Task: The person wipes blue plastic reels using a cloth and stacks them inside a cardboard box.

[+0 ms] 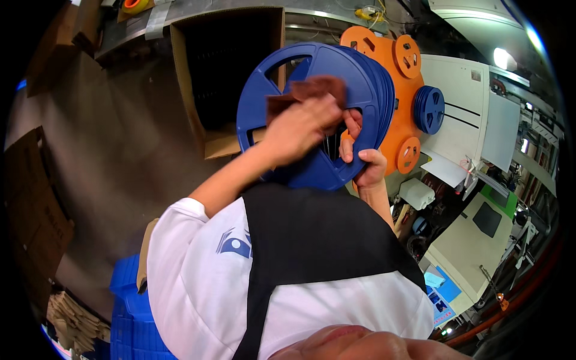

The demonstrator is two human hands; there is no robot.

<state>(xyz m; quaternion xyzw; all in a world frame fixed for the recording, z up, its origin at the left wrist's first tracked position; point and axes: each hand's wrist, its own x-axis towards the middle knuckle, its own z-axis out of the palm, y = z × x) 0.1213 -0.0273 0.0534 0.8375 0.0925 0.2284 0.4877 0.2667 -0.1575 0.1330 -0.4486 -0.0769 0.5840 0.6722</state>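
A stack of large blue plastic reels (351, 66) with wide cut-out openings stands on edge before my chest, its front face toward me. My left hand (306, 123) is closed on a reddish-brown cloth (324, 88), which lies against the front reel's face near the hub; both are slightly blurred. At the stack's lower right, my right hand (369, 165) grips the rim, with fingers reaching through one of the openings. The hub is mostly hidden behind my left hand and the cloth.
Behind the reels is an open cardboard box (186, 78). An orange panel (384, 78) with round discs and a smaller blue reel stack (429, 110) are at the right, beside a white cabinet (450, 90). Blue crates (135, 300) and flattened cardboard (36, 222) lie at left.
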